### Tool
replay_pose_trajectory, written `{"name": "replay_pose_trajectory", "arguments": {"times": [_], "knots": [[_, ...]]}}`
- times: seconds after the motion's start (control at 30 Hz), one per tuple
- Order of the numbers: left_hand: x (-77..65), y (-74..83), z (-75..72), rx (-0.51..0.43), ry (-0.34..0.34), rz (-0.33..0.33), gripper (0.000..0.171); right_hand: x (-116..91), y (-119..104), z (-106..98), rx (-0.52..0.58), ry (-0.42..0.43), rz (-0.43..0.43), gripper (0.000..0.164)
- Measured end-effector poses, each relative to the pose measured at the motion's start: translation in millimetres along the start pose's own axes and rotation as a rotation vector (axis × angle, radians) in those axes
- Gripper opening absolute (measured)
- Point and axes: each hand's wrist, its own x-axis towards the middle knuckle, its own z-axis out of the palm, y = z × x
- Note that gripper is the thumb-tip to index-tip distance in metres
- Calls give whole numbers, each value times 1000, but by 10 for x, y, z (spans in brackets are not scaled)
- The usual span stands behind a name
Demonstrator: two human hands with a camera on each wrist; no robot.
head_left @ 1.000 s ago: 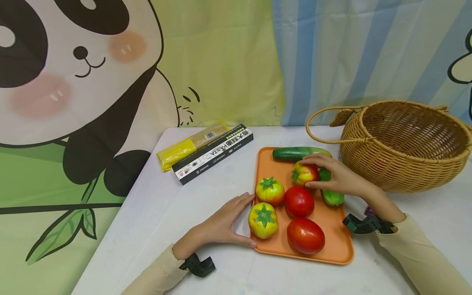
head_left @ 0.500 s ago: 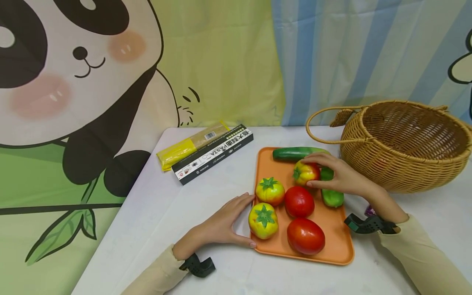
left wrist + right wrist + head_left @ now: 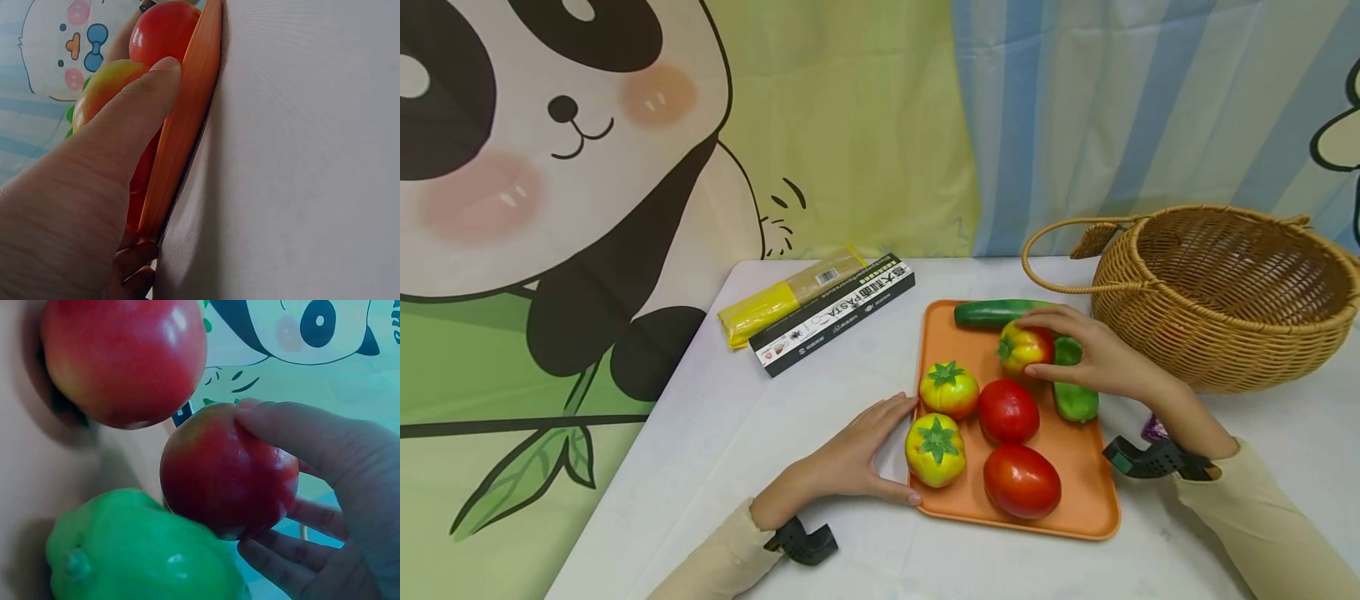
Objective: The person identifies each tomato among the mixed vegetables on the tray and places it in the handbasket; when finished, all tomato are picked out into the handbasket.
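Right grip (image 3: pixel 1097 357) around tomato (image 3: pixel 1021 348), left grip (image 3: pixel 857 454) wide against tray (image 3: pixel 1082 492)

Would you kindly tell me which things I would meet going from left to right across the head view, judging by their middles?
Panda picture, left hand, nearest yellow fruit, held fruit, right hand, wicker basket.
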Motion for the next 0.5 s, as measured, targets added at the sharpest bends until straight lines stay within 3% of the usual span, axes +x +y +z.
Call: {"name": "replay_pose_trajectory", "arguments": {"times": [0.5], "knots": [[2,-11,7,-1,5,2,114,4,-133,-160,10,38,-104,61]]}}
